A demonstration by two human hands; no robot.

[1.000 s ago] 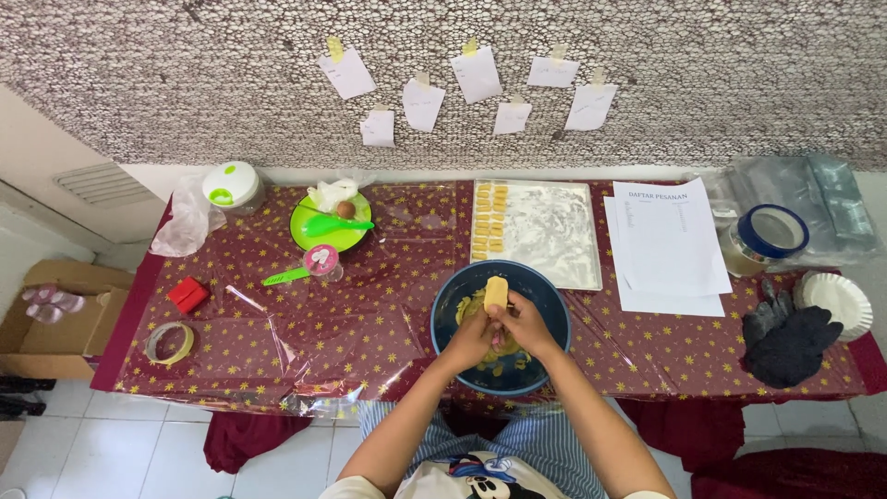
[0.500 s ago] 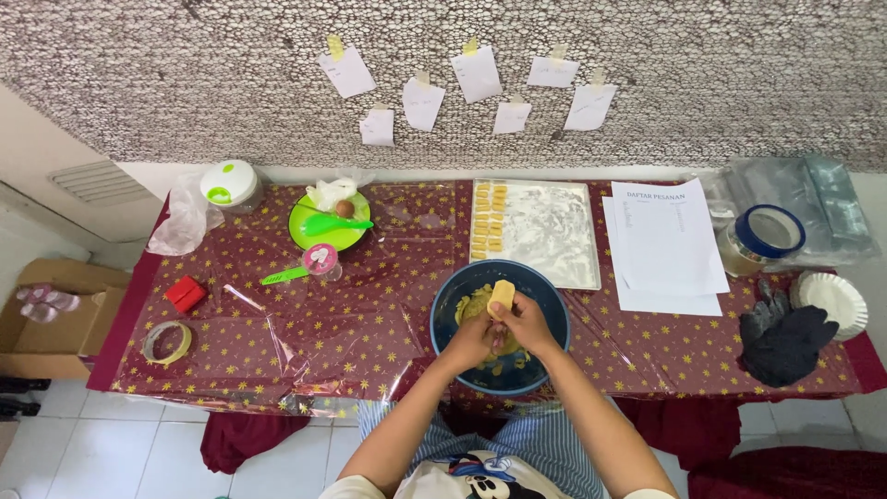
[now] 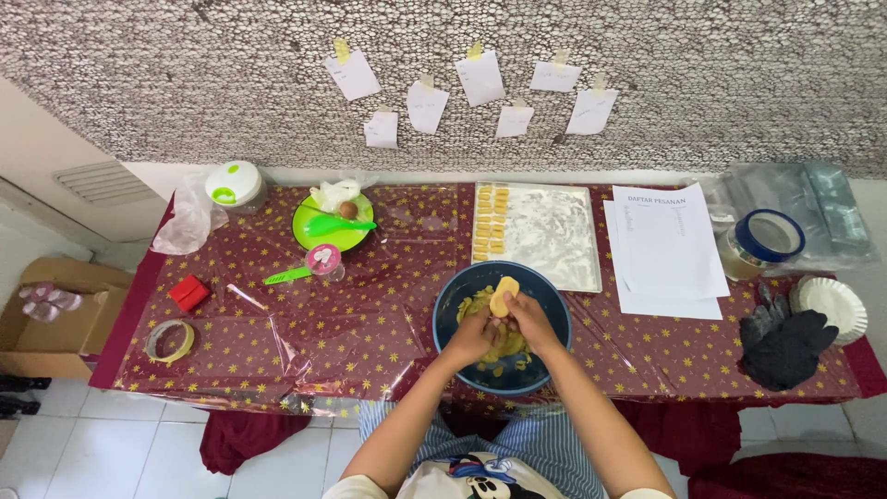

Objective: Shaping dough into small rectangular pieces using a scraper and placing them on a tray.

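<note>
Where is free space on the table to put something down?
Bare cloth lies between the tape roll and the blue bowl, and between that bowl and the black gloves. The back edge is crowded: green plate, floured tray, papers.

Yellow dough (image 3: pixel 504 297); blue bowl (image 3: pixel 453 298); star-patterned maroon tablecloth (image 3: pixel 351 323).
</note>
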